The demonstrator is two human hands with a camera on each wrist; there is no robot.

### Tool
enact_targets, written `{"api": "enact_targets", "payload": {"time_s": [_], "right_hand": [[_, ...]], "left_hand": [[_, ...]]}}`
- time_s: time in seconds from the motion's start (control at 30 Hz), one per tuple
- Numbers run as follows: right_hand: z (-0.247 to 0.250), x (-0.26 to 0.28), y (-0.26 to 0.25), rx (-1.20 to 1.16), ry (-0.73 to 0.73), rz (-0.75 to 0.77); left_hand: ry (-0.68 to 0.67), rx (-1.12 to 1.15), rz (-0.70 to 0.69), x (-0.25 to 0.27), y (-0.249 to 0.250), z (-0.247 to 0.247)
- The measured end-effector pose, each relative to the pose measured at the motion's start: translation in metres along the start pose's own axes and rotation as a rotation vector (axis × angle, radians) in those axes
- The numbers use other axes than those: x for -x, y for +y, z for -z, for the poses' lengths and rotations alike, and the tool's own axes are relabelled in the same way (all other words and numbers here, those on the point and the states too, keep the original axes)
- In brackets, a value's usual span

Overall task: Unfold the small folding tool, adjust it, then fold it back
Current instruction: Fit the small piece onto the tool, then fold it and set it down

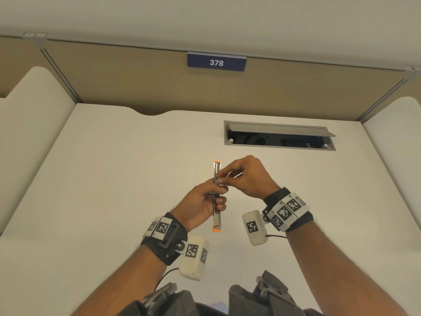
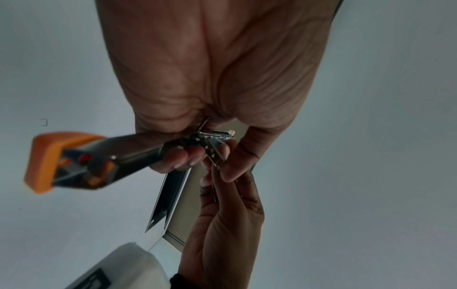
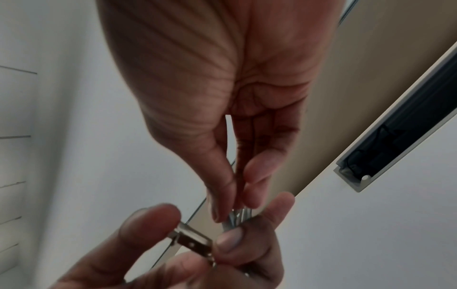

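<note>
The folding tool [image 1: 215,195] is a long thin metal bar with orange caps at both ends, held upright above the white desk [image 1: 114,179]. My left hand [image 1: 205,202] grips its lower middle, fingers curled round the bar. My right hand [image 1: 237,175] comes in from the right, and its thumb and fingertips pinch a small metal part at the bar's middle. In the left wrist view the near orange cap [image 2: 49,160] juts left and the metal hinge parts [image 2: 212,142] sit between the fingers of both hands. The right wrist view shows my right fingertips [image 3: 225,205] on thin metal pieces [image 3: 235,219].
A grey cable hatch [image 1: 279,135] with its lid raised sits in the desk at the back right. A tan partition [image 1: 136,83] with a blue sign reading 378 [image 1: 216,62] closes the back. White side panels [image 1: 27,124] flank the desk.
</note>
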State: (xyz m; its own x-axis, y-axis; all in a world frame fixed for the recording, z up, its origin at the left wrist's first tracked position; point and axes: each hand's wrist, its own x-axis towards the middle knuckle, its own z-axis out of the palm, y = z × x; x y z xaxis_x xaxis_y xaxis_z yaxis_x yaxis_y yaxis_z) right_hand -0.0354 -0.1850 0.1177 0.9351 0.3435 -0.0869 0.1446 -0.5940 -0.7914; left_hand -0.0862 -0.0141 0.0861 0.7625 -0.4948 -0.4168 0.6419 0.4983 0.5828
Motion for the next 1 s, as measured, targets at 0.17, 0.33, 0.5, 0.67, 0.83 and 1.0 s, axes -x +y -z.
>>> {"api": "enact_targets", "payload": {"time_s": [0.17, 0.33, 0.5, 0.67, 0.83, 1.0], "right_hand": [[-0.001, 0.0, -0.002, 0.019, 0.006, -0.01], [0.005, -0.001, -0.005, -0.021, 0.016, -0.009], [0.006, -0.003, -0.01, 0.032, -0.011, -0.022], [0.004, -0.002, -0.015, 0.093, 0.012, -0.055], [-0.002, -0.001, -0.014, 0.112, 0.05, -0.062], [-0.004, 0.001, -0.014, 0.024, 0.104, -0.09]], "left_hand": [[0.001, -0.016, 0.001, 0.002, 0.0, 0.0], [-0.006, 0.0, -0.003, 0.003, 0.002, -0.001], [-0.014, -0.014, 0.005, 0.004, 0.003, -0.004], [-0.014, -0.01, 0.002, 0.005, 0.001, -0.004], [-0.01, -0.012, 0.007, 0.005, 0.0, -0.006], [-0.01, 0.0, 0.009, 0.005, 0.002, -0.006]]}}
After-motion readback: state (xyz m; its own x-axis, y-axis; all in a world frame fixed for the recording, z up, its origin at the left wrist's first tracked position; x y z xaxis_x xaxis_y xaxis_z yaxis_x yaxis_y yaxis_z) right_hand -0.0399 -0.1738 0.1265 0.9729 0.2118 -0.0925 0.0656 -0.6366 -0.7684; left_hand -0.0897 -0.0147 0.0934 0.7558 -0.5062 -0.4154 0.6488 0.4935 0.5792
